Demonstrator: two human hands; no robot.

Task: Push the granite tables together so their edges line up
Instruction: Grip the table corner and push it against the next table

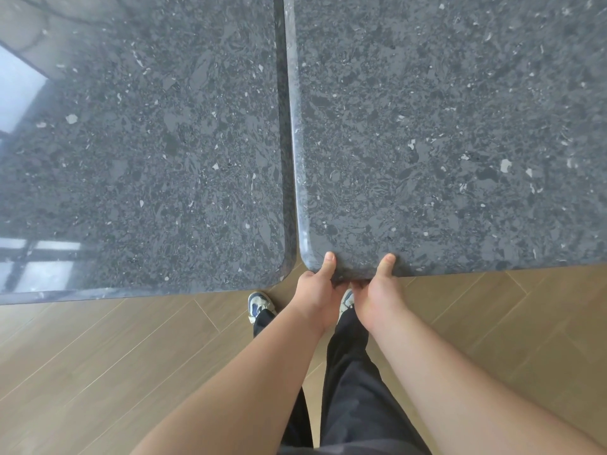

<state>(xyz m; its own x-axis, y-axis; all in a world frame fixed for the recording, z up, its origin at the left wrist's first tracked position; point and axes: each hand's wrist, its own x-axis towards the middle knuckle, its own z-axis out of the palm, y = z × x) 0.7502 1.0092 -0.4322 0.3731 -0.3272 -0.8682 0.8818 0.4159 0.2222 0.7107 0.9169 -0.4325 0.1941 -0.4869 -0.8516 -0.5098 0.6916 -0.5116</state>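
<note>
Granite tables side by side, seam closed, right table (460, 133) gripped at near corner by left hand (317, 295) and right hand (381, 293), thumbs on top, fingers curled beneath, left table (138, 142) untouched.

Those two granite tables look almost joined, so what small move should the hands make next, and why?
Probably slide the right table a little toward the person. Both hands, left and right, grip its near edge, and that edge sits farther away than the left table's, though the sides already meet.

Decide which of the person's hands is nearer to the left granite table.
Left. The left hand grips the right table at its rounded corner, beside the left table. The right hand grips the same near edge farther along.
</note>
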